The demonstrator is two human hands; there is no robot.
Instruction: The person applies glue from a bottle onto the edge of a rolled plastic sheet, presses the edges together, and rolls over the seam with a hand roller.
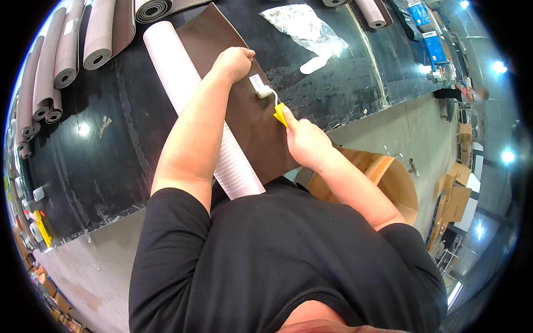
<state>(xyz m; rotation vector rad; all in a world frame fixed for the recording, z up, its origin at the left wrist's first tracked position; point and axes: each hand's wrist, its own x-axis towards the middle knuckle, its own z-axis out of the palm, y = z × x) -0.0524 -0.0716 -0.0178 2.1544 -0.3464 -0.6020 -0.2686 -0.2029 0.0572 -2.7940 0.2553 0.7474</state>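
Note:
A partly rolled mat (240,130) lies in front of me, its flat dark brown flap beside a pale pink ribbed roll (174,69). My left hand (234,63) is closed at the flap's right edge. Its curled fingers hide what they hold, if anything. My right hand (307,141) grips the yellow handle of a small hand roller (281,114). The roller's white head touches or hovers just over the flap, right below a small white label (257,82) with dark marks.
Several rolled mats (99,57) lie along the dark table's far left. A crumpled clear plastic bag (302,25) rests right of the flap. Blue boxes (434,47) stand at the far right. A large cardboard drum (397,180) stands by the table's near edge, beside my right forearm.

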